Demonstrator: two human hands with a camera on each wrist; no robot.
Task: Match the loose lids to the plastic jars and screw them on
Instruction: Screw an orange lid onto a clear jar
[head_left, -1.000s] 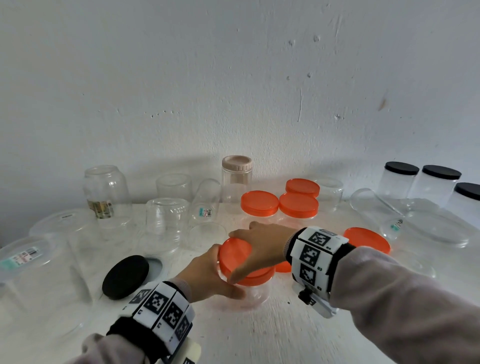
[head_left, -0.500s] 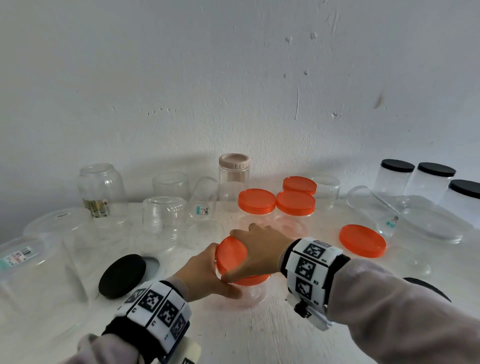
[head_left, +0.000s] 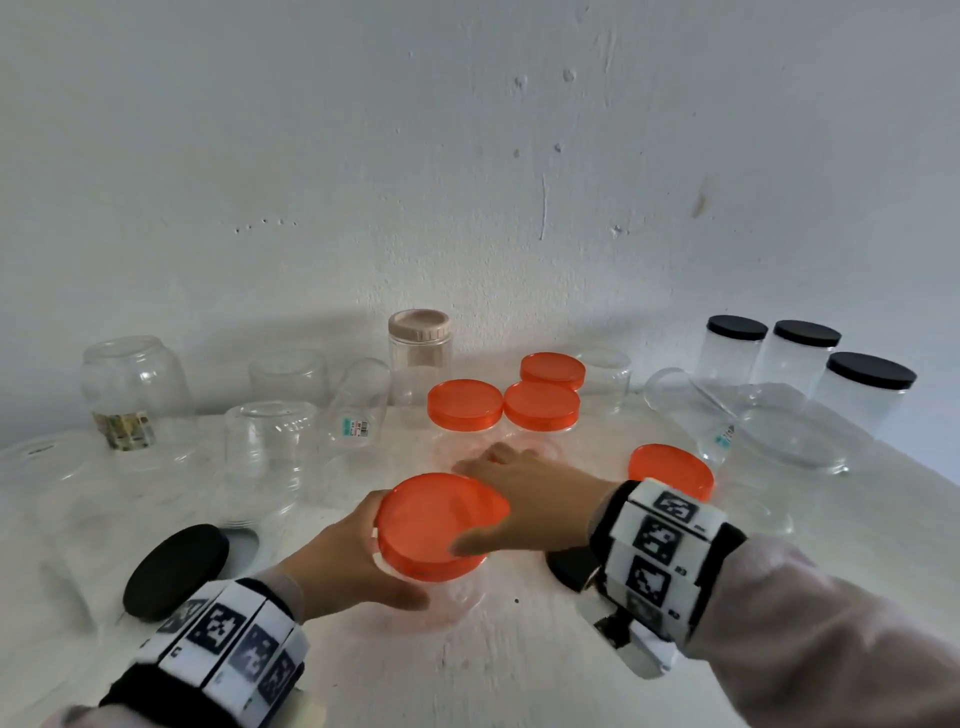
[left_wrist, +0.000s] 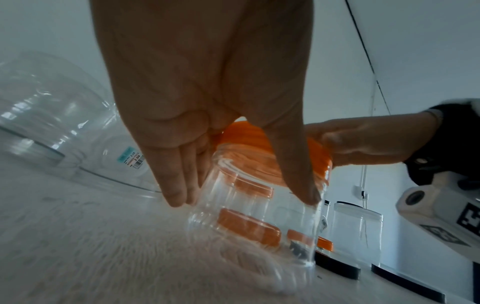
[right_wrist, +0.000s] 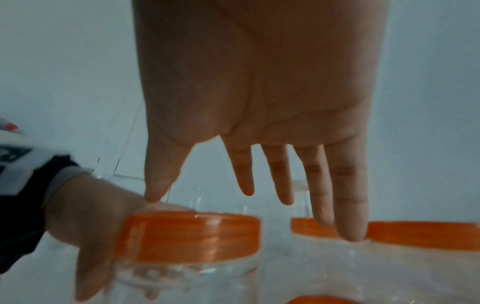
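At the middle of the white table (head_left: 519, 670), your left hand (head_left: 332, 561) wraps the clear plastic jar (left_wrist: 259, 216) while your right hand (head_left: 535, 504), fingers straight and spread, hovers above its round orange lid (head_left: 431, 525).

A rough, white-painted plaster wall (head_left: 467, 156) is filling the upper part of the head view, showing small pits, a thin vertical crack and a brownish mark at right. A white, grainy tabletop (head_left: 467, 665) is butting against it. Soft daylight is casting a faint shadow along the wall's base. A thin dark cable (left_wrist: 363, 53) is running down the wall in the left wrist view.
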